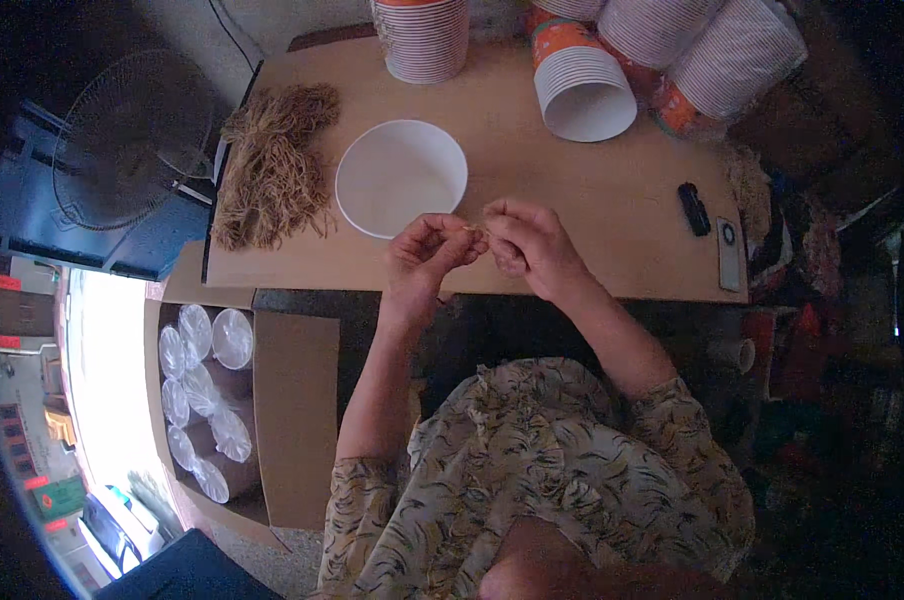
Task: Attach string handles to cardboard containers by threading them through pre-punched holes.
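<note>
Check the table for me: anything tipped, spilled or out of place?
Two stacks of paper cups lie tipped on their sides at the table's far right, unlike the upright stack. Nothing looks spilled; the white bowl sits upright and the straw bundle lies in a loose heap.

- The bench (pixel 612 200) looked like plain brown cardboard or fibreboard, matt and smooth.
- The white bowl (pixel 401 178) seemed to be paper, matt inside, no shine at all.
- The stacked cups (pixel 582 85) were paper too, with ribbed white rims and orange printed sides.
- The tan bundle (pixel 272 170) was dry, stringy fibre, rough and frizzy.
- The box (pixel 297 400) below was matt cardboard, and the lids (pixel 212 390) in it were glossy clear plastic.
- The small black thing (pixel 694 208) looked like shiny plastic.
</note>
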`<control>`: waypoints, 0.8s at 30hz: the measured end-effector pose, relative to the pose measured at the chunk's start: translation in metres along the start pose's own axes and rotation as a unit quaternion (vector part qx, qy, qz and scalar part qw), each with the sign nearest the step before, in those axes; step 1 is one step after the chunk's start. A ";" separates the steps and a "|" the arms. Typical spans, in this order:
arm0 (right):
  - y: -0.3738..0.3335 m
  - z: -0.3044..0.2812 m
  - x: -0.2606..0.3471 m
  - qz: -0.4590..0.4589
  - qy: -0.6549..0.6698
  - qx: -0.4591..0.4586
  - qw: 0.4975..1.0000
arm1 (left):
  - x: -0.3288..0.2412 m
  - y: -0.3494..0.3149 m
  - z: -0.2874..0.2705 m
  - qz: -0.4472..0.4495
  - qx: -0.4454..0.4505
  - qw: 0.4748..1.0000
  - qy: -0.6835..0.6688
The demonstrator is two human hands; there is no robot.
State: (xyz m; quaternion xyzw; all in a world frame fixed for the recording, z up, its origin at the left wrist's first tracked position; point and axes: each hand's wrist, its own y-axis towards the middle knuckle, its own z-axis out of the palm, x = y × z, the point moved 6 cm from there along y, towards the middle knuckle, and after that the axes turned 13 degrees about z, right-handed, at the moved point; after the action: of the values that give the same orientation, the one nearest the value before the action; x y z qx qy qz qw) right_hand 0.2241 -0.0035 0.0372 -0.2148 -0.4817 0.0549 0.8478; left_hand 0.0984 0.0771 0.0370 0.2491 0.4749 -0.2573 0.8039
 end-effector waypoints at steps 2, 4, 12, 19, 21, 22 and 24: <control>-0.003 0.000 0.007 -0.009 -0.021 -0.010 1.000 | -0.001 0.000 0.001 -0.008 -0.003 1.000 0.000; -0.006 0.002 0.014 -0.017 -0.043 -0.018 0.999 | -0.003 -0.001 0.002 -0.007 0.003 1.000 0.015; -0.008 0.004 0.029 -0.148 -0.267 -0.061 0.950 | -0.004 0.003 0.002 -0.004 0.019 0.999 0.049; -0.016 0.007 0.034 -0.150 -0.236 -0.091 0.956 | -0.003 0.003 0.003 -0.016 0.024 0.999 0.021; -0.018 0.007 0.036 -0.178 -0.205 -0.098 0.957 | -0.003 0.003 0.004 -0.019 0.020 1.000 0.012; -0.017 0.008 0.035 -0.177 -0.206 -0.096 0.958 | -0.004 0.003 0.005 -0.023 0.018 1.000 0.004; -0.016 0.005 0.034 -0.180 -0.171 -0.107 0.963 | -0.012 0.003 0.010 -0.027 0.017 0.999 0.013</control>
State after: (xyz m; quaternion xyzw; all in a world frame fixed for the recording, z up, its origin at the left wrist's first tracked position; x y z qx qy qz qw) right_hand 0.2363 -0.0065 0.0726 -0.2012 -0.6537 -0.1148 0.7204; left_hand 0.1022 0.0749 0.0522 0.2530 0.4871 -0.2842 0.7861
